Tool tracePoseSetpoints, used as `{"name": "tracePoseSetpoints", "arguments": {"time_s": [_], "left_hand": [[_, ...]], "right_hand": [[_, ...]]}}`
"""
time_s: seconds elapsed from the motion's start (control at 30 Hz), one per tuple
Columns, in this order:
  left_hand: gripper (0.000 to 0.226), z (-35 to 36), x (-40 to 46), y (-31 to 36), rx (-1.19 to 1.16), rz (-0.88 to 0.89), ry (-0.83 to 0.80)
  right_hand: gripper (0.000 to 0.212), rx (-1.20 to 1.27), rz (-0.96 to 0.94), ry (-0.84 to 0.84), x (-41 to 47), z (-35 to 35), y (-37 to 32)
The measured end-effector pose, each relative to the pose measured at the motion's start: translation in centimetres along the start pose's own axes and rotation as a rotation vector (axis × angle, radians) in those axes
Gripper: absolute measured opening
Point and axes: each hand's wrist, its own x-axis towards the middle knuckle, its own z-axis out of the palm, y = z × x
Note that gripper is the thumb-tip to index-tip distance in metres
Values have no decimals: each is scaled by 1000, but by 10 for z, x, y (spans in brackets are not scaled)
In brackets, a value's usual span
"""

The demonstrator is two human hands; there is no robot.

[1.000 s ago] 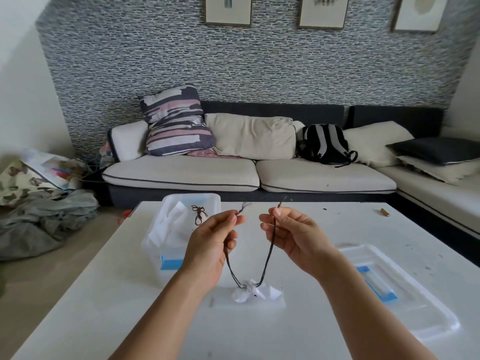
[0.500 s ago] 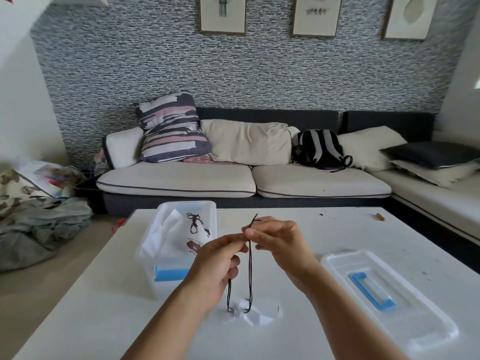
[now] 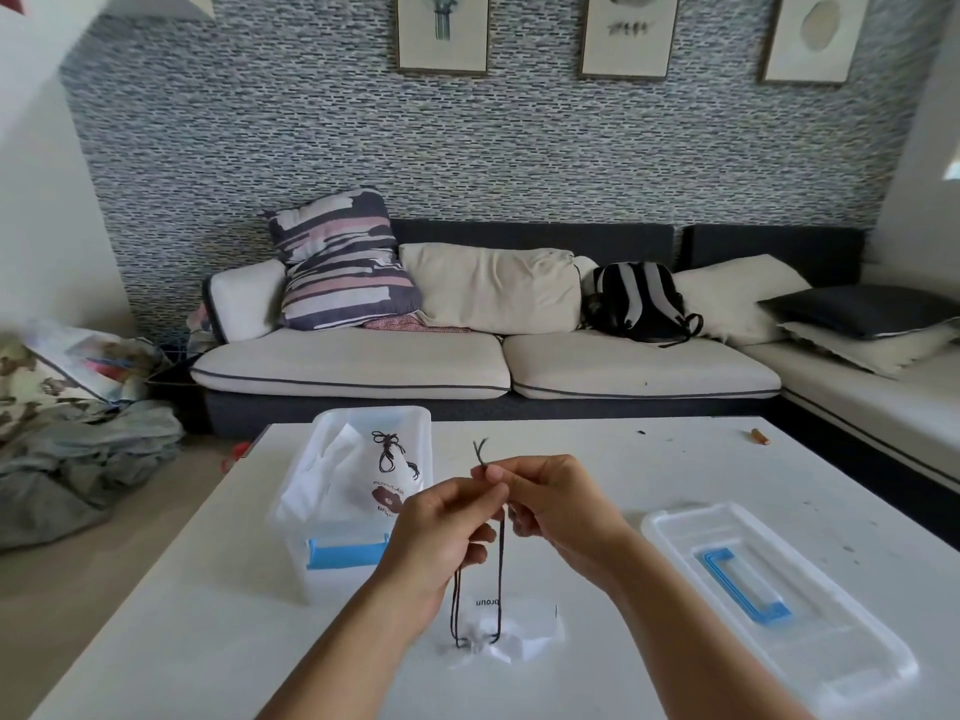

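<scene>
A small white drawstring pouch (image 3: 511, 634) lies on the white table (image 3: 675, 475) in front of me. Its dark cord (image 3: 500, 569) runs up from the gathered neck in two strands. My left hand (image 3: 441, 537) and my right hand (image 3: 558, 506) meet above the pouch, fingertips together, both pinching the cord near its two free ends, which stick up between them. A clear plastic box (image 3: 358, 491) with a blue latch stands to the left and holds more white pouches, one tied with a dark bow.
The box's clear lid (image 3: 774, 589) with a blue handle lies on the table at the right. A small brown object (image 3: 759, 437) sits near the far right edge. Behind the table stands a sofa (image 3: 467, 366) with cushions and a backpack (image 3: 641, 304). Clothes are heaped on the floor at left.
My hands have come together from a spread position, bringing the two cord ends side by side. The cord strands now hang close and parallel. The view has tilted up slightly.
</scene>
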Motion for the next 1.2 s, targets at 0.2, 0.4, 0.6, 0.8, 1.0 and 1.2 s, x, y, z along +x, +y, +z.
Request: {"name": "tracePoseSetpoints", "arguments": {"time_s": [0.2,0.4,0.6,0.8,1.0,1.2], "left_hand": [[8,1,2,-1,-126,-109,17],[10,-2,7,-1,-246,-159,95],[11,-5,9,8,-716,-316,60],[12,-4,3,22,-756,-261,-41],[11,-3,0,25,-39,351,206],[8,-4,-9,30,-214,264,77]], "right_hand": [[23,-52,53,-65,-1,-8,2],[18,-370,16,4,0,-21,-1],[22,-307,23,25,3,-13,2],[18,-102,-57,-111,-5,-4,-1],[22,-48,-70,4,-9,-1,-20],[19,-28,-74,147,-8,5,-17]]}}
